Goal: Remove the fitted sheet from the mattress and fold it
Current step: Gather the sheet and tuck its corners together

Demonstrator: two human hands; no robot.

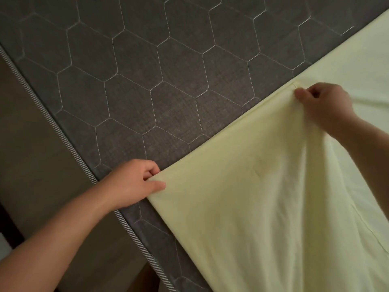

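A: On the bare grey quilted mattress [130,81], the pale yellow fitted sheet [263,197] is already off, lying partly doubled over itself toward the right. Folding step, judging by the layout.

B: Hands?

A: Left hand [134,184] pinches the near corner of the folded layer, thumb on top, fingers curled under the cloth. Right hand [324,104] grips the far corner along the same edge, fingers curled tight on the fabric. Edge between them runs diagonally and looks taut.

B: What does doing it well call for?

A: Probably keeping that edge tensioned between both pinches, then matching the corners to the layer underneath. The top layer sags into a loose drape below the right hand, so it likely needs a shake or a smoothing pass before creasing.

B: Risks?

A: The elastic hem tends to bunch; can't see it here. The near corner sits beside the striped piping [73,152] at the mattress edge, so cloth could slide off the side if tension drops.
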